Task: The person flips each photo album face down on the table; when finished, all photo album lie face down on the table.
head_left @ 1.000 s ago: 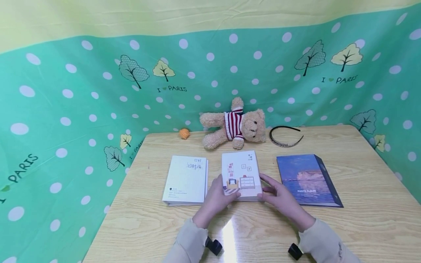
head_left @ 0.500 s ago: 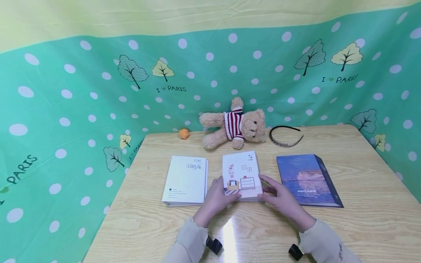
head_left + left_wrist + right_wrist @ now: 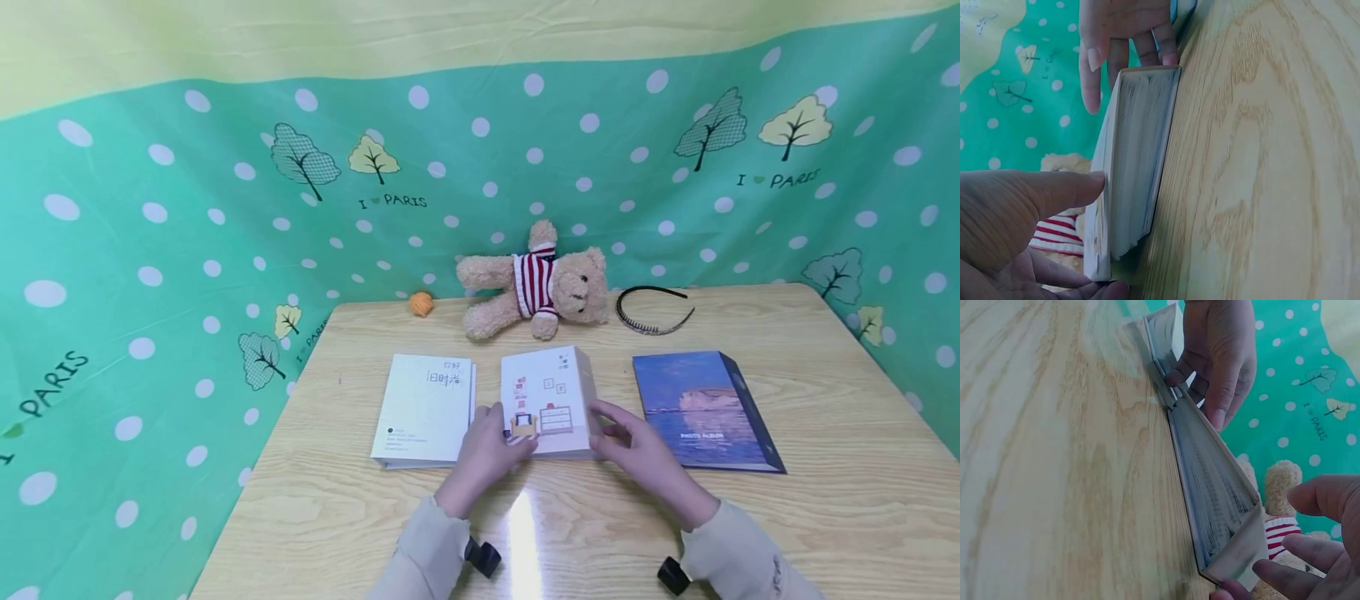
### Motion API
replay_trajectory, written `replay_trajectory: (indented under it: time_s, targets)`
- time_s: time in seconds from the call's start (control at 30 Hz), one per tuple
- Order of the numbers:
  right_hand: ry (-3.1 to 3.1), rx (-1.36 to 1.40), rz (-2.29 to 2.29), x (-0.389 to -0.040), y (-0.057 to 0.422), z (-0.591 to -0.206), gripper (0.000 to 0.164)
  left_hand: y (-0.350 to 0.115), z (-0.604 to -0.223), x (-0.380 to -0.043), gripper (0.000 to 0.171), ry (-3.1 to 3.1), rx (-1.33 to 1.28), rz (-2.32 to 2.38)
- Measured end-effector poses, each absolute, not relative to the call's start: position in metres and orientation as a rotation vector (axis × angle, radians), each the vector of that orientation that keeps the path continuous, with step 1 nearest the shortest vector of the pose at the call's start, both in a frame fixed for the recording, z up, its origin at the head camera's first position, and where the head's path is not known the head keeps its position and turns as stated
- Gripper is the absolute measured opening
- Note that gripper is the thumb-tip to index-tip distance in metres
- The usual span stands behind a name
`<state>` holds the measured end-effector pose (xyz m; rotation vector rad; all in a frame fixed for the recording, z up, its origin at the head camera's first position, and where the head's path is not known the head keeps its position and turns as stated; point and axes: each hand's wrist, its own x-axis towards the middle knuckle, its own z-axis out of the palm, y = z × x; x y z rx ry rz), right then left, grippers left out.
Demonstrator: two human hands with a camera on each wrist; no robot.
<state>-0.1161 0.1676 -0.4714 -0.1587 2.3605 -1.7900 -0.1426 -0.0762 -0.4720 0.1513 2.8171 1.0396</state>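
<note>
A white photo album (image 3: 542, 408) with a drawn room on its cover lies mid-table, its spine to the right. My left hand (image 3: 486, 446) pinches its left edge, the thumb on the cover and the fingers at the edge. In the left wrist view that left hand (image 3: 1029, 225) is nearest the camera, by the album's page ends (image 3: 1138, 144). My right hand (image 3: 641, 442) is beside the spine, fingers loosely bent. The right wrist view shows fingertips of this right hand (image 3: 1322, 537) touching the spine (image 3: 1241, 553), the thumb held off the cover.
A white album (image 3: 425, 408) lies to the left and a blue photo album (image 3: 697, 408) to the right. Along the back are an orange ball (image 3: 421, 304), a teddy bear (image 3: 534, 285) and a black headband (image 3: 647, 327). A green dotted cloth (image 3: 480, 183) hangs behind.
The middle album has shifted slightly left and turned, so its spine side shows more. My left hand has moved left with it. The right thumb has come off the cover.
</note>
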Motion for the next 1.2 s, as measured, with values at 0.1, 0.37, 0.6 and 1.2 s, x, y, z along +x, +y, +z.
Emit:
replay_trajectory:
  time_s: [0.1, 0.37, 0.6, 1.2]
  targets:
    - [2.413, -0.142, -1.763, -0.116, 0.167, -0.468, 0.060, -0.077, -0.472, -0.143, 0.084, 2.821, 0.146, 1.035]
    - [2.476, -0.100, -1.763, -0.120, 0.167, -0.462, 0.052, -0.080, -0.469, -0.145, 0.074, 2.857, 0.168, 1.038]
    - [2.517, -0.152, -1.796, -0.126, 0.165, -0.460, 0.044, -0.088, -0.461, -0.144, 0.066, 2.882, 0.232, 1.108]
    - [2.291, -0.325, -1.893, -0.136, 0.144, -0.442, 0.049, -0.125, -0.441, -0.144, 0.056, 3.003, 0.286, 1.243]
